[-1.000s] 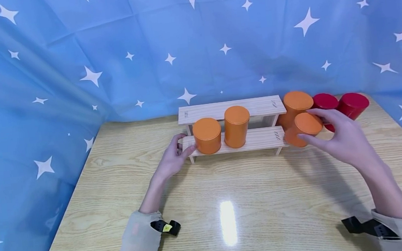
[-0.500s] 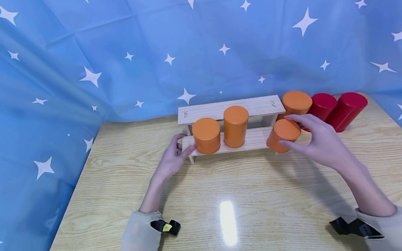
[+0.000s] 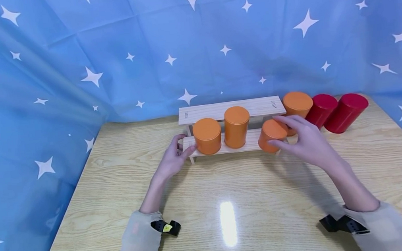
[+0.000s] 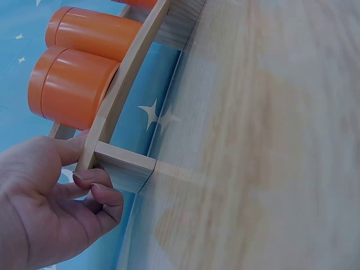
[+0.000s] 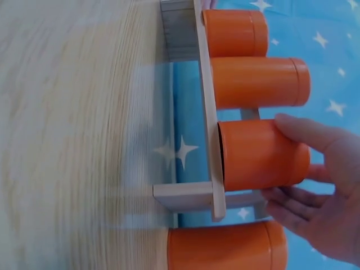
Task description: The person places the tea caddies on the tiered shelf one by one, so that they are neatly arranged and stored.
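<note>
A two-step wooden shelf [image 3: 254, 138] stands at the back of the table. My left hand [image 3: 171, 160] grips its lower step at the left end, thumb above and fingers curled beneath the plank [image 4: 126, 79]. Beside that thumb a short, wide orange canister [image 3: 207, 137] stands on the step, then a slimmer, taller orange canister [image 3: 236, 128]. At the right end of the step, my right hand [image 3: 304, 140] holds another orange canister [image 3: 272, 132] between thumb and fingers. Its base [image 5: 228, 157] lies close against the plank in the right wrist view; whether it fully rests there I cannot tell.
Right of the shelf stands a large orange canister [image 3: 297, 102], partly behind my right hand. Two red canisters [image 3: 323, 107] [image 3: 347, 110] are farther right. A blue star-patterned cloth [image 3: 151, 46] hangs behind the wooden table [image 3: 257, 196].
My right hand has carried the orange canister leftward from beside the large canister onto or just over the lower step's right end. My left hand keeps its grip on the shelf.
</note>
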`<state>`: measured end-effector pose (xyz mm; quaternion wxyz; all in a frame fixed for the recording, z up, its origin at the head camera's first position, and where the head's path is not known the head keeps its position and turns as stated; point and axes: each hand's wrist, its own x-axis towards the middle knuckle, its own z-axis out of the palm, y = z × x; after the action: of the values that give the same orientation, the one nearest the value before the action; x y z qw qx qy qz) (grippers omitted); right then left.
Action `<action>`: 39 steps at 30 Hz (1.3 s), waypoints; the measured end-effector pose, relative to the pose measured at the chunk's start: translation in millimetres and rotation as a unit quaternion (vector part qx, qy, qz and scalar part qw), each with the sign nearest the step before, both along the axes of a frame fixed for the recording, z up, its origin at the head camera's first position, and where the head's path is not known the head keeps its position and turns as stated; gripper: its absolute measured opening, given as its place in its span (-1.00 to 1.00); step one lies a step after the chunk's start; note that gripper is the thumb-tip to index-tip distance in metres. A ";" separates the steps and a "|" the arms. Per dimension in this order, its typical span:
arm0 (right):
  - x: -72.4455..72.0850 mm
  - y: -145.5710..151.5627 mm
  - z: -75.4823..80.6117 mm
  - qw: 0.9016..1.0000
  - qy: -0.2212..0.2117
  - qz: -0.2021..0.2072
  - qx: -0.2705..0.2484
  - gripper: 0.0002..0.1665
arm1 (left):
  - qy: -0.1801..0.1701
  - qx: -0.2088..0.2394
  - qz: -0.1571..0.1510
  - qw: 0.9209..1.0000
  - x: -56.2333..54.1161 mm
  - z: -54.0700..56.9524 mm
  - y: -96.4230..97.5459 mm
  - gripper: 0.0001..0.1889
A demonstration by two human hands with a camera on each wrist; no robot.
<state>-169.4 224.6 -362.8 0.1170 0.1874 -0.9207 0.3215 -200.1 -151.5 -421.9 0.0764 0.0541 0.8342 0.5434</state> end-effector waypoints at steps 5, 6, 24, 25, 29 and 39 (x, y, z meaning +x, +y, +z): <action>-4.3 -5.4 1.3 1.000 -0.006 0.008 -0.005 -0.20 | 0.003 0.000 -0.001 1.000 -0.7 -0.9 -0.1 -0.37; -5.0 -6.6 1.5 1.000 -0.004 0.010 -0.003 -0.20 | 0.003 0.000 -0.001 1.000 -0.7 -1.0 -0.1 -0.37; -18.4 -15.8 -2.3 1.000 0.008 0.014 0.009 -0.16 | -0.001 0.001 -0.001 1.000 1.0 1.0 -0.1 -0.39; -18.6 -15.8 -2.5 1.000 0.009 0.014 0.010 -0.16 | -0.001 0.001 -0.001 1.000 0.8 1.0 0.0 -0.39; -18.1 -15.5 -2.9 1.000 0.005 0.013 0.018 -0.14 | -0.003 -0.001 0.001 1.000 0.4 0.9 0.1 -0.36; -9.5 -7.4 5.9 1.000 -0.013 -0.008 -0.018 -0.18 | -0.001 0.000 -0.001 1.000 0.6 0.8 0.5 -0.38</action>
<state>-178.9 217.2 -356.9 0.1112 0.1735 -0.9176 0.3398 -199.6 -150.9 -421.1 0.0780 0.0545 0.8341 0.5433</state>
